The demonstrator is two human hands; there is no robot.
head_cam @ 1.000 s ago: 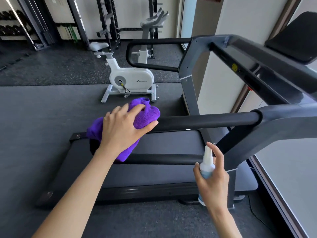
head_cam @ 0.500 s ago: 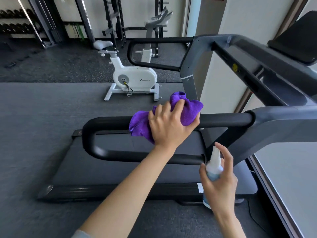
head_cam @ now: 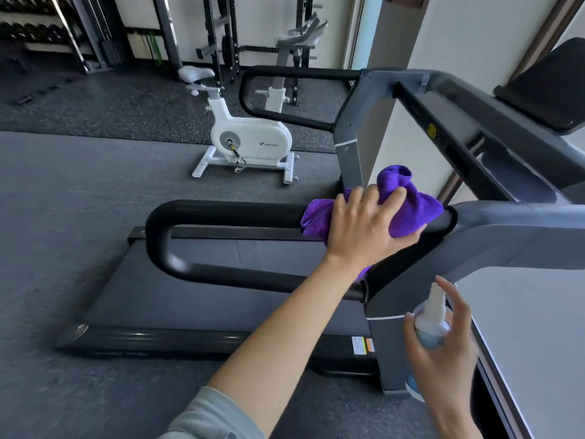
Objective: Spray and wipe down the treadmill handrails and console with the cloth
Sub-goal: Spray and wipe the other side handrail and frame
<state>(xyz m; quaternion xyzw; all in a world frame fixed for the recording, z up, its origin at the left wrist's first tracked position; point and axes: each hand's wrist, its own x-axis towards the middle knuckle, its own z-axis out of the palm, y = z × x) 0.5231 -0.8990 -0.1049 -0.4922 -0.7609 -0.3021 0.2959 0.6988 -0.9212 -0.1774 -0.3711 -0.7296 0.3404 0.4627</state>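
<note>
Two hands are being used at a treadmill (head_cam: pixel 240 299) in a gym. A purple cloth (head_cam: pixel 408 210) is being gripped by the left hand (head_cam: pixel 367 226), with the fingers curled over its bunched top and the thumb wrapped beneath, and it is being pressed onto the upper bar of the near handrail (head_cam: pixel 228 212), right where that black bar is met by the grey frame. Part of the cloth is being left bulging above the fingers, and a small purple fold is being shown below the wrist. A spray bottle (head_cam: pixel 430 324) is being held upright by the right hand (head_cam: pixel 443 353), below and to the right of the left hand, just beside the grey upright post; the fingers are being kept curled around its pale blue body, and one finger is being raised beside the white nozzle. Whether that finger is being rested on the nozzle cannot be told. The console (head_cam: pixel 474 134) is being seen above and beyond the left hand, apart from the cloth, and the far handrail (head_cam: pixel 285 115) is lying further beyond it. A white exercise bike (head_cam: pixel 250 141) is being seen on the dark floor well past the left hand.
</note>
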